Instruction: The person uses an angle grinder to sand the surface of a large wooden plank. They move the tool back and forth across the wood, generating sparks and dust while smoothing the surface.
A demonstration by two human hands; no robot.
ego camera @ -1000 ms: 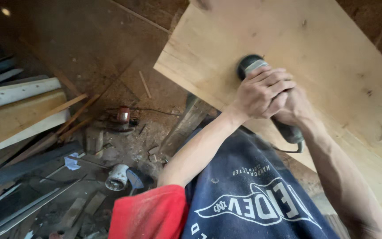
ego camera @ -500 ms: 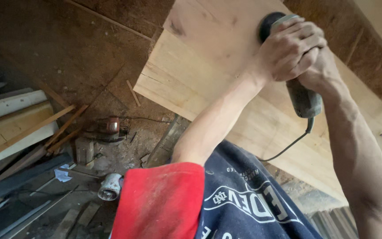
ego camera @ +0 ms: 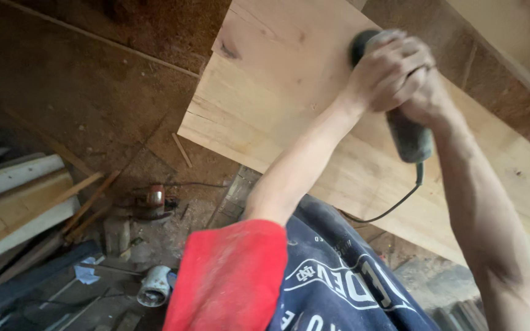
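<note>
Nearest, a red sleeve [ego camera: 231,276] and dark printed shirt [ego camera: 345,282] sit below the wooden board [ego camera: 289,104]. Farther up, the left hand [ego camera: 384,73] and right hand [ego camera: 427,101] are both clenched around a grey sander [ego camera: 403,132], pressed onto the board's top. Left of the board, planks [ego camera: 13,208] lie on the floor.

Two hands [ego camera: 400,76], one sander [ego camera: 407,135], one wooden panel [ego camera: 289,92].
</note>
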